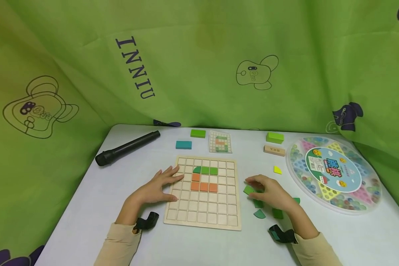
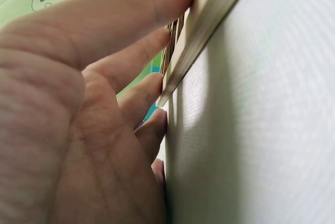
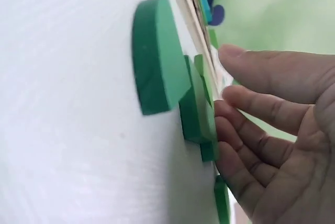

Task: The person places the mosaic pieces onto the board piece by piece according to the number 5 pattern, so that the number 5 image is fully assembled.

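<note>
A wooden grid board (image 1: 203, 225) lies in the middle of the table. Set in its cells are several orange squares (image 1: 204, 187), two green squares (image 1: 209, 170) and a dark green quarter-circle (image 1: 197, 170). My left hand (image 1: 155, 187) rests at the board's left edge, fingers spread, thumb and fingertips touching it. To the board's right, my right hand (image 1: 269, 192) hovers over several loose green pieces, fingers bent slightly and apart, nothing visible between them. Near it lie a light green piece (image 1: 248, 189), a dark green quarter-circle (image 3: 175, 59) and a green square (image 1: 277, 214), partly beneath the hand.
Behind the board lie a pattern card (image 1: 220, 142), a teal block (image 1: 184, 145) and a green block (image 1: 198, 133). A black microphone (image 1: 128, 148) is at left. At right are a wooden block (image 1: 274, 150), another green block (image 1: 275, 137), a yellow quarter-circle (image 1: 277, 170) and a round marble-game case (image 1: 334, 168).
</note>
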Demonstrator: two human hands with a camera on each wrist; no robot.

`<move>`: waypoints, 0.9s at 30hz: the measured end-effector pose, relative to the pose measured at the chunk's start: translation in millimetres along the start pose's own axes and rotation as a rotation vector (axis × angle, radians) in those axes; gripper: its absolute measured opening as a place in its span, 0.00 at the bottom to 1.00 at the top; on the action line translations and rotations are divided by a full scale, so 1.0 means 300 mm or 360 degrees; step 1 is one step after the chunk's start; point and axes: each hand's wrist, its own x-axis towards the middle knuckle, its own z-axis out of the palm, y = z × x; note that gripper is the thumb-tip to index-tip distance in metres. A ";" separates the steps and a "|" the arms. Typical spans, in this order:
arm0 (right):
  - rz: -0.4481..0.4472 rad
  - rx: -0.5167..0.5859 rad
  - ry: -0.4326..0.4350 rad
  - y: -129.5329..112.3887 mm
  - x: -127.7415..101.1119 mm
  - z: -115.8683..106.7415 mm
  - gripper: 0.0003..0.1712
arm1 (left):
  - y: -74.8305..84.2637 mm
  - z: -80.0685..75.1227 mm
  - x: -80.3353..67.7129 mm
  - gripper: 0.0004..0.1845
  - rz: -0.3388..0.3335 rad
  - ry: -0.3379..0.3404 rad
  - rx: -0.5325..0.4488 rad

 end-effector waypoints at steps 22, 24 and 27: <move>0.0006 -0.0263 0.0199 0.003 -0.004 0.047 0.15 | 0.001 0.001 -0.002 0.42 -0.0005 0.0004 0.0003; -0.0015 -0.0233 0.0189 -0.002 -0.002 0.046 0.15 | -0.002 0.001 -0.003 0.42 0.0007 0.0004 0.0010; -0.0071 -0.0179 0.0178 -0.015 0.011 0.041 0.16 | -0.004 0.000 -0.004 0.42 0.0006 0.0000 0.0011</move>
